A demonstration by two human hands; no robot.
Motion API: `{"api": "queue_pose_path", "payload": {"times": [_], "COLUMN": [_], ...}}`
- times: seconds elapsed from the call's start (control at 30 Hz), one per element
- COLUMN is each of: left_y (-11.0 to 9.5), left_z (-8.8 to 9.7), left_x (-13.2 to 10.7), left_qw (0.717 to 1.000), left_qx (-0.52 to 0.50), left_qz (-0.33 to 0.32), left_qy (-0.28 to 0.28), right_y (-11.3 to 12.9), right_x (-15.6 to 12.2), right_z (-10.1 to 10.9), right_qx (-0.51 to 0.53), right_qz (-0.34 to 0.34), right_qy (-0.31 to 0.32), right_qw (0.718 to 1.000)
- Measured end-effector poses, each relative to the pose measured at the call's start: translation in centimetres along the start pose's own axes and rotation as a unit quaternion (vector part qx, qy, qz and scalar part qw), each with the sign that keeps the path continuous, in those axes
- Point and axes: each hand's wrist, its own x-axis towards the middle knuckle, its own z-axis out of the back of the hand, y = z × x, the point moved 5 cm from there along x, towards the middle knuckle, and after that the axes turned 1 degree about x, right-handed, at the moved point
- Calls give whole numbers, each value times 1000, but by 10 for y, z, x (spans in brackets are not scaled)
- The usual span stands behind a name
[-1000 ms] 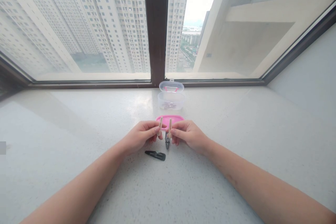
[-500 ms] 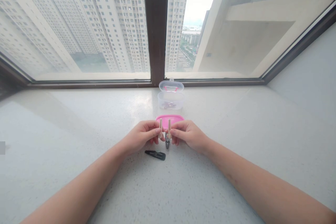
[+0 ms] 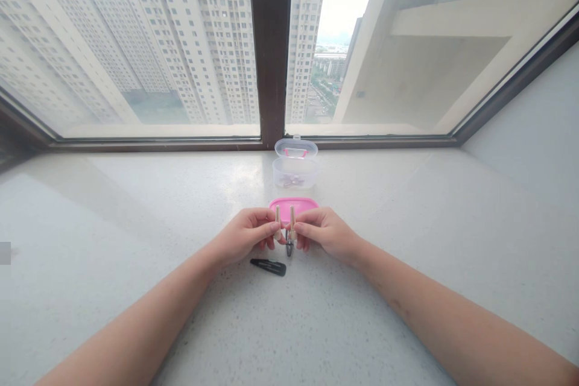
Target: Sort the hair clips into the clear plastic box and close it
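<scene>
My left hand (image 3: 246, 234) pinches a small beige hair clip (image 3: 277, 219) that stands upright. My right hand (image 3: 323, 231) pinches a second beige hair clip (image 3: 292, 221), also upright, close beside the first. A dark clip (image 3: 288, 245) shows just below and between my fingertips; I cannot tell whether it lies on the sill or is held. Another black snap clip (image 3: 268, 266) lies flat on the white sill in front of my left hand. Behind my hands sits a pink tray (image 3: 294, 203).
A clear plastic box (image 3: 295, 172) with its lid tilted open stands behind the pink tray, with small items inside. The white speckled window sill (image 3: 136, 223) spreads to both sides. A dark window frame (image 3: 269, 48) and glass rise at the back; a white wall is at the right.
The two beige clips have come slightly closer together between my hands. Nothing else has moved.
</scene>
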Motion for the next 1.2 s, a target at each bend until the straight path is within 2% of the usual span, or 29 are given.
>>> {"api": "queue_pose_path", "payload": {"times": [1.2], "left_y": [2], "left_z": [0], "left_x": [1], "left_qw": [1000], "left_qx": [-10], "left_qz": [-3], "left_qy": [14], "right_y": [-1], "right_x": [-1], "right_z": [0], "right_qx": [17], "right_qz": [-5], "right_qy": [3], "right_qw": [1000]}}
